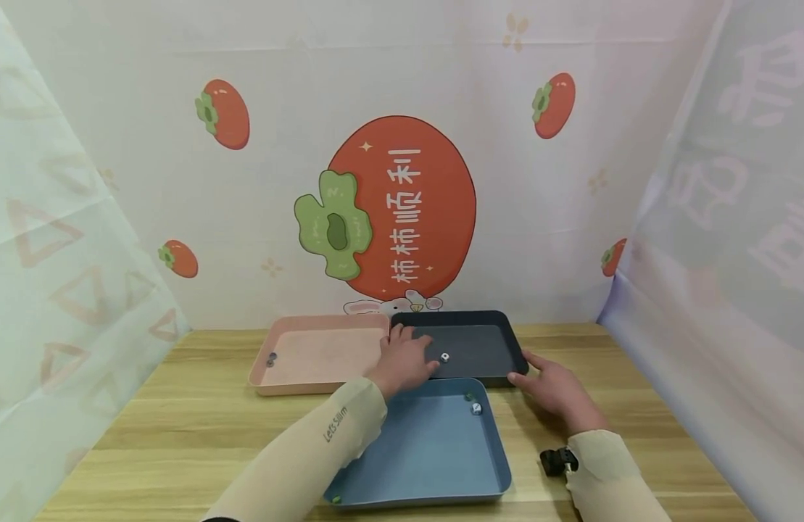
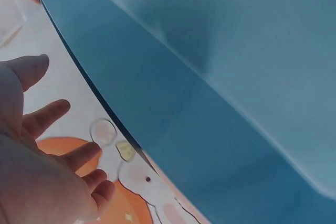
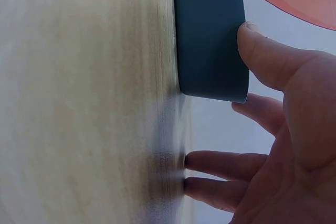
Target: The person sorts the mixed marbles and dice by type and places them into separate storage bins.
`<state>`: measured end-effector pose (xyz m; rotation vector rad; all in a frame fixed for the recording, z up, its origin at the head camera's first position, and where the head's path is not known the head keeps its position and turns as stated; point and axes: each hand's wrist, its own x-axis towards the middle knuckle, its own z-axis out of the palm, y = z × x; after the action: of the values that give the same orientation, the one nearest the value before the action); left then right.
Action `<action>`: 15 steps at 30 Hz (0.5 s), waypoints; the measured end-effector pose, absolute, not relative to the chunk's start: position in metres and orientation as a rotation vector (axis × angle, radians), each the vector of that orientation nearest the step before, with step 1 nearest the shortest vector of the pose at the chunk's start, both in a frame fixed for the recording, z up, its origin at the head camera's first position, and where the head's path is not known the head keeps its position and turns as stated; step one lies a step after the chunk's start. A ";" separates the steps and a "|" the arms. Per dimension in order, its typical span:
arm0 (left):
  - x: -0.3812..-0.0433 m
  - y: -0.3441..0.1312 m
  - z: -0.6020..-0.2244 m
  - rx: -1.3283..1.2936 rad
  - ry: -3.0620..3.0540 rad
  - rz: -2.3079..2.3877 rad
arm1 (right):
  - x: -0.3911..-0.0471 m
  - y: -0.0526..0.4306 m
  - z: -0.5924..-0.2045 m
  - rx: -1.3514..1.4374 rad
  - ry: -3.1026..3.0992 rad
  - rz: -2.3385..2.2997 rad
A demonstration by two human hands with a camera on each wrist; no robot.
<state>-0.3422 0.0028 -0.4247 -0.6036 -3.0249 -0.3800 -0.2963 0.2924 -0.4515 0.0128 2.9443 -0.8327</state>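
Note:
My left hand (image 1: 404, 360) is spread over the place where the pink tray (image 1: 297, 389) meets the dark navy tray (image 1: 454, 317). Its fingers look loose and apart in the left wrist view, with nothing between them. Just right of its thumb, a small white die (image 1: 444, 357) lies in the navy tray. My right hand (image 1: 558, 391) is at that tray's near right corner. In the right wrist view its thumb (image 3: 257, 45) touches the top of the near wall, the index finger is by the corner, and two other fingers reach down to the table.
Nearest me lies a blue tray (image 1: 428, 464) holding a white die (image 1: 476, 409), a small green piece (image 1: 469, 396) and another green bit (image 1: 336, 499). Small grey pieces (image 1: 272, 357) sit at the pink tray's left side. A printed cloth (image 1: 402, 72) hangs behind the wooden table (image 1: 147, 442).

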 end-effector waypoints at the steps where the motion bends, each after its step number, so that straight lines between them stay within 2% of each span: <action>1: -0.341 0.005 -0.425 -0.627 -3.015 -0.367 | -0.296 0.293 -0.452 0.012 2.944 -0.836; 8: -0.328 0.020 -0.426 -0.875 -2.937 -0.359 | -0.296 0.293 -0.453 0.015 2.945 -0.856; 15: -0.317 0.030 -0.434 -1.035 -2.943 -0.163 | -0.296 0.292 -0.453 0.016 2.953 -0.848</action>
<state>-0.3173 0.0304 -0.4343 -1.0351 -2.9434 -0.1635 -0.2959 0.2917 -0.4528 0.0156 2.9529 -0.8478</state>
